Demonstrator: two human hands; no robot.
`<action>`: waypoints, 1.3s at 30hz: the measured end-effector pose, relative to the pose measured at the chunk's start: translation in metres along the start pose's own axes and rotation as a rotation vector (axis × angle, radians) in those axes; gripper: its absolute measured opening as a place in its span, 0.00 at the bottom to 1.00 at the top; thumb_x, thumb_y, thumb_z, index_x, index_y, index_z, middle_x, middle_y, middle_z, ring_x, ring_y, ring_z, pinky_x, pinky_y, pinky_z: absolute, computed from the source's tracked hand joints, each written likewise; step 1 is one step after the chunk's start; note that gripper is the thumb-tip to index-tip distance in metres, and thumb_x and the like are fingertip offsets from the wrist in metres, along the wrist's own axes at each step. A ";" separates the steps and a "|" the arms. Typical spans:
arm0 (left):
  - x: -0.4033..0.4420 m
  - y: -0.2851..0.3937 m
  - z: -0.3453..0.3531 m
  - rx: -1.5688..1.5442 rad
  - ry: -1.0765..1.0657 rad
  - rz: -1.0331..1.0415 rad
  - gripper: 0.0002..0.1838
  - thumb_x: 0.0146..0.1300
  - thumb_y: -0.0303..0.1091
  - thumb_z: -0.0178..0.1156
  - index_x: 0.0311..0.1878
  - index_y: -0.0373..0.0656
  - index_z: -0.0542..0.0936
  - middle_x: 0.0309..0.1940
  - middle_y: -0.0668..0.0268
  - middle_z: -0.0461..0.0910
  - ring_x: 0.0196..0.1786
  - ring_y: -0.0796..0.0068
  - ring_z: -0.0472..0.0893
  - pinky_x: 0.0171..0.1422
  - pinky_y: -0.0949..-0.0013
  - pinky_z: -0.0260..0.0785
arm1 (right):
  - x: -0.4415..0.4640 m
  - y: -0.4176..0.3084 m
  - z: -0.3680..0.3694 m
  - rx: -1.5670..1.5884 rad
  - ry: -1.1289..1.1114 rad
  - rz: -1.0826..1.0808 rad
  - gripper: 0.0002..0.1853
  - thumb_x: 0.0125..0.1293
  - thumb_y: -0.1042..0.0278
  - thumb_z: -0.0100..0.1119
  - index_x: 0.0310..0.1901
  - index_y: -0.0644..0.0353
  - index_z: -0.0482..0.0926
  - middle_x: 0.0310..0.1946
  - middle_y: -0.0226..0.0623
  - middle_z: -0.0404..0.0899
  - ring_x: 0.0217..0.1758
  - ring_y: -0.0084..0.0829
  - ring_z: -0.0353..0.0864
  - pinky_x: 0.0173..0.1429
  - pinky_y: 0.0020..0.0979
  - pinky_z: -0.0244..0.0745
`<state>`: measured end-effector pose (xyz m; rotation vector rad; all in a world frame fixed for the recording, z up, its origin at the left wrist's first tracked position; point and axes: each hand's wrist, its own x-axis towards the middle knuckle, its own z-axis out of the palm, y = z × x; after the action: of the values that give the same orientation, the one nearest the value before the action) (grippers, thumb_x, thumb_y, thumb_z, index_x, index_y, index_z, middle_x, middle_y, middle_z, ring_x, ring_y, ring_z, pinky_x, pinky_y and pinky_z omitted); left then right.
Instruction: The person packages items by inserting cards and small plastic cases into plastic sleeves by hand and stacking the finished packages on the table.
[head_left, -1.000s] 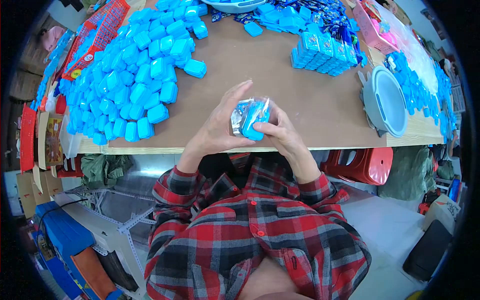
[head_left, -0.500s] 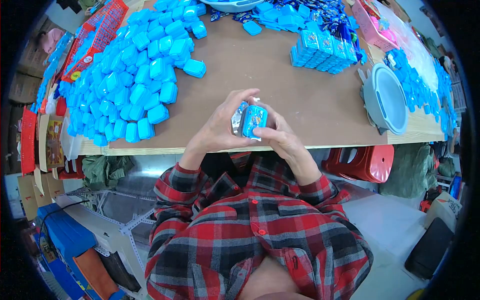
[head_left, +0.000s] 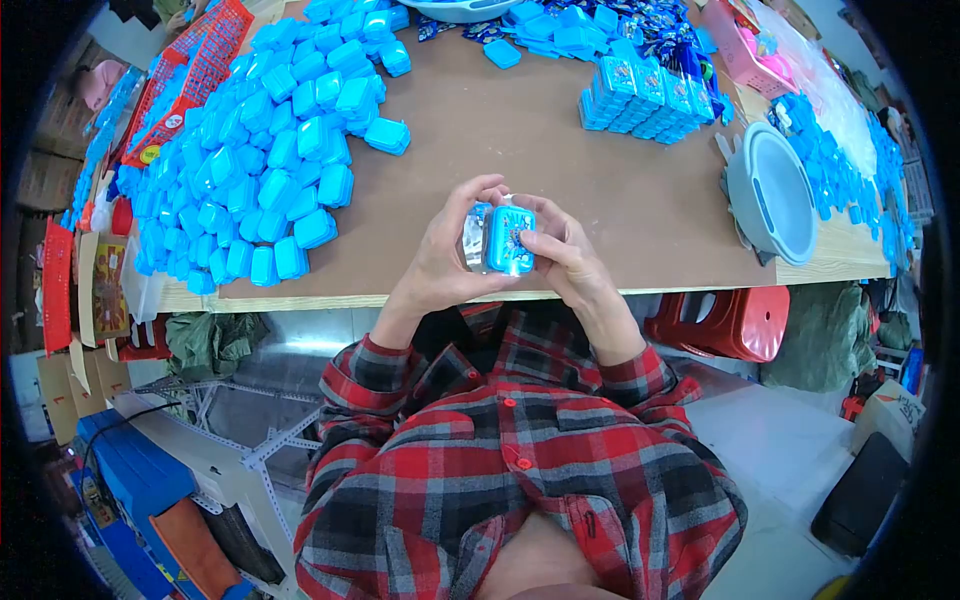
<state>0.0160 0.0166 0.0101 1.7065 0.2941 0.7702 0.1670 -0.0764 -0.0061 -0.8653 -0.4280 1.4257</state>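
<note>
A small blue case with a printed lid is held between my two hands above the table's near edge. My left hand curls round its left side, where a shiny silver piece shows beside the case. The thumb of my right hand presses on the printed face, and its other fingers are behind the case, mostly hidden. To the left lies a large heap of plain blue cases. Printed blue cases stand in stacked rows at the back right.
A pale blue basin stands at the right edge of the brown tabletop. Dark blue packets lie at the back. A red basket and a pink basket are at the far corners. Below is a red stool.
The printed face of the case has turned more toward me. My right thumb has moved up onto its middle, and my left fingers have closed in at the top.
</note>
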 end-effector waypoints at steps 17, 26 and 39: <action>-0.001 0.002 0.002 0.010 0.012 -0.061 0.47 0.35 0.23 0.73 0.64 0.41 0.64 0.54 0.60 0.70 0.61 0.61 0.68 0.66 0.60 0.60 | -0.002 -0.004 0.000 -0.073 0.014 -0.003 0.32 0.57 0.71 0.65 0.61 0.70 0.62 0.43 0.50 0.78 0.41 0.31 0.81 0.44 0.24 0.76; 0.025 0.022 -0.007 0.601 -0.178 0.110 0.35 0.38 0.37 0.73 0.55 0.44 0.74 0.51 0.61 0.70 0.64 0.58 0.64 0.68 0.55 0.54 | 0.002 -0.009 -0.009 -0.242 0.069 -0.098 0.37 0.56 0.72 0.68 0.63 0.71 0.56 0.38 0.50 0.80 0.38 0.31 0.80 0.43 0.23 0.74; 0.120 -0.029 0.003 0.807 -0.245 0.205 0.28 0.40 0.45 0.70 0.46 0.44 0.78 0.44 0.61 0.71 0.53 0.59 0.67 0.62 0.52 0.53 | 0.019 -0.024 -0.050 -0.206 0.243 -0.276 0.32 0.62 0.70 0.61 0.64 0.66 0.58 0.45 0.48 0.78 0.39 0.30 0.81 0.46 0.24 0.75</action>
<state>0.1133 0.0911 0.0229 2.6004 0.2791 0.6099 0.2216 -0.0688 -0.0250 -1.0867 -0.4941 1.0207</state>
